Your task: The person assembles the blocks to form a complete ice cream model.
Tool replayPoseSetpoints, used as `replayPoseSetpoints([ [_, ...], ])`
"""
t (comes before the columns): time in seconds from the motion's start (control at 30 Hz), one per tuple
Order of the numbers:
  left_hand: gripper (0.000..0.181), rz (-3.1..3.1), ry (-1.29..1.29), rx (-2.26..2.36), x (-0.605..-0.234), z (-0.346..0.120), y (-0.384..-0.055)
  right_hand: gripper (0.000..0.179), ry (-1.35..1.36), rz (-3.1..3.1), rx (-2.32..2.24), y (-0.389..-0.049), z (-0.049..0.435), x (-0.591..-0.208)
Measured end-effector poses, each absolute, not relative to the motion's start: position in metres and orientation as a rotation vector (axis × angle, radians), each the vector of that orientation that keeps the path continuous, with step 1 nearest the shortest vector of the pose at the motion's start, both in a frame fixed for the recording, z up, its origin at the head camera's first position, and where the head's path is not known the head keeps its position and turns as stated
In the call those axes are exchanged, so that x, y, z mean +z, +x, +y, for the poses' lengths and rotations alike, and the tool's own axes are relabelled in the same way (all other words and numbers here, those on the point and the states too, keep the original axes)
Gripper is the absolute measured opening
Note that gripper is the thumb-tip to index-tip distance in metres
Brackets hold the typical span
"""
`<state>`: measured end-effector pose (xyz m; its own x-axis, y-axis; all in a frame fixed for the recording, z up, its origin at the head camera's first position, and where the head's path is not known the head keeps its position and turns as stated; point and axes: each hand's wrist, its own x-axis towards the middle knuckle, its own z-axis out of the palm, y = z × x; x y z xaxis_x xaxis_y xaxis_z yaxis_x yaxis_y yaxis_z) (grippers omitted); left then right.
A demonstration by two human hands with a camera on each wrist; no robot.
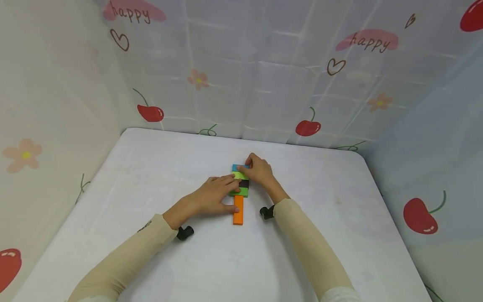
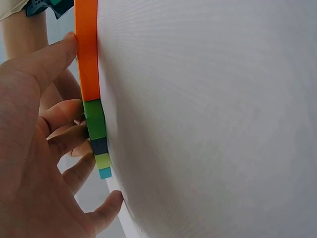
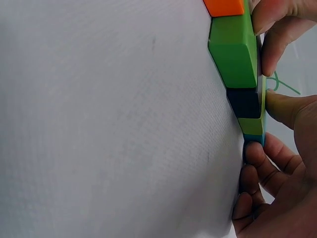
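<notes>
Several coloured blocks lie in a line on the white table. From near to far in the head view come a long orange block (image 1: 238, 214), a green block (image 1: 243, 192), a black block (image 1: 244, 183), a lime block (image 1: 237, 174) and a blue block (image 1: 235, 167). My left hand (image 1: 213, 196) rests spread over the row from the left. Its thumb touches the orange block, and the other fingers lie on the green, black and lime ones. At the far end, my right hand (image 1: 260, 170) pinches the blue block between thumb and fingers, partly covering it.
The white table (image 1: 166, 159) is bounded at the back and sides by a printed curtain (image 1: 249, 75) with cherries and flowers. Black wrist-worn devices stick out by the left cuff (image 1: 185, 233) and right cuff (image 1: 267, 212).
</notes>
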<state>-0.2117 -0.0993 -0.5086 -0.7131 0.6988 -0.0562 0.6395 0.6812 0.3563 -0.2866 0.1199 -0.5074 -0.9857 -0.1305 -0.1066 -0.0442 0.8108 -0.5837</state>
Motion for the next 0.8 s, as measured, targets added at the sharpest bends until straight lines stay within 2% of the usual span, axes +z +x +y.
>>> replayPoseSetpoints([
  [0.5, 0.076, 2.694, 1.091, 0.435, -0.508, -0.095, -0.211, 0.037, -0.295, 2.827, -0.949, -0.281, 0.132, -0.508],
  [0.67, 0.082, 2.678, 1.103, 0.374, -0.501, -0.092, -0.209, 0.047, -0.404, 2.749, -1.034, -0.279, 0.147, -0.51],
  [0.8, 0.071, 2.693, 1.097, 0.361, -0.497, -0.09, -0.208, 0.053, -0.44, 2.713, -1.06, -0.274, 0.159, -0.508],
])
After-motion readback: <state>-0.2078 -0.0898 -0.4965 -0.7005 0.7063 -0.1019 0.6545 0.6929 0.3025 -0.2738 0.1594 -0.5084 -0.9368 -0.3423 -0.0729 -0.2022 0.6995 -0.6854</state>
